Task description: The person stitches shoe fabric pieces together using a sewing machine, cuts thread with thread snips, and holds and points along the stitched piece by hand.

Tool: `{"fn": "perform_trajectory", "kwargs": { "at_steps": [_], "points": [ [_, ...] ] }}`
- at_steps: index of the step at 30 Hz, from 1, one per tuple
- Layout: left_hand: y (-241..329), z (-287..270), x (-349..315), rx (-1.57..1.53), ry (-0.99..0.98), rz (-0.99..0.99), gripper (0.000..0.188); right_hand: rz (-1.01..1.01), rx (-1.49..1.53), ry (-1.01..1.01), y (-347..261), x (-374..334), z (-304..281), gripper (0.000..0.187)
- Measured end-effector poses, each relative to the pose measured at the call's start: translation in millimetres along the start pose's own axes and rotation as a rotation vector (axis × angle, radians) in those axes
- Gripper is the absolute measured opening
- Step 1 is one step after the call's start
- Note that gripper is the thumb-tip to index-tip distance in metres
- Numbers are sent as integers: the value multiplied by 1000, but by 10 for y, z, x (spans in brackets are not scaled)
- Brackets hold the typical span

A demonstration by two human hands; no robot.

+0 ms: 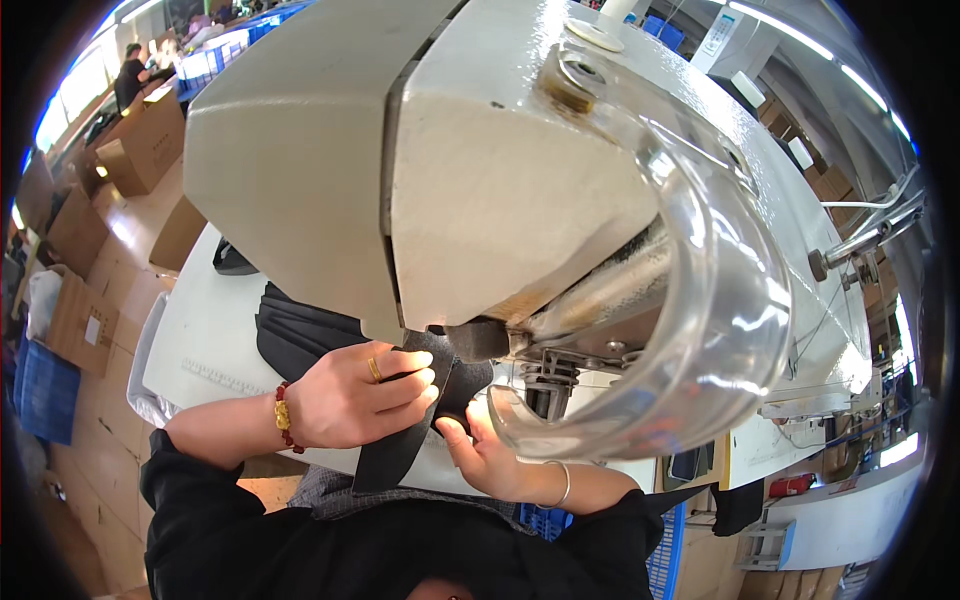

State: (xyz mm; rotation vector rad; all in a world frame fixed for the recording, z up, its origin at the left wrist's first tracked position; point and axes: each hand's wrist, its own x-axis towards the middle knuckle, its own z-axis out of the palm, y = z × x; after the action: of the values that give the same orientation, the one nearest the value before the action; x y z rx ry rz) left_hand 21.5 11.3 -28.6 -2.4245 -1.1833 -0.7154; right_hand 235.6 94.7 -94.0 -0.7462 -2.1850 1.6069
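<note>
A white industrial sewing machine (520, 190) fills the middle of the view, its needle area largely hidden behind the head. Under it lies a strip of black fabric (390, 462) that hangs over the table's near edge. My left hand (365, 395), with a ring and a red beaded bracelet, has its fingers curled closed on the strip. To the right, my right hand (485, 455) pinches the fabric's other side between thumb and fingers, partly covered by the clear curved plastic guard (740, 290). Fanned black fabric pieces (300, 330) lie just beyond my left hand.
The white worktable (215, 345) extends left, with a black loop-shaped item (233, 258) at its far side. Cardboard boxes (145, 145) stand on the floor at left, where another person (130, 78) sits farther back. A blue crate (668, 550) is below right.
</note>
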Motion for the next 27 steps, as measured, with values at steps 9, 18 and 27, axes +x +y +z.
{"fn": "perform_trajectory", "kwargs": {
  "at_steps": [9, 18, 27],
  "points": [
    [-182, 157, 38, -207, 79, -223, 21, -104, -180, -94, -74, 172, -288, 54],
    [-272, 329, 5, -167, 146, -326, 14, -501, 303, 115, 323, 293, -190, 8],
    [-272, 449, -24, -342, 297, -445, 25, -589, 232, 124, 210, 344, -306, 11]
  ]
}}
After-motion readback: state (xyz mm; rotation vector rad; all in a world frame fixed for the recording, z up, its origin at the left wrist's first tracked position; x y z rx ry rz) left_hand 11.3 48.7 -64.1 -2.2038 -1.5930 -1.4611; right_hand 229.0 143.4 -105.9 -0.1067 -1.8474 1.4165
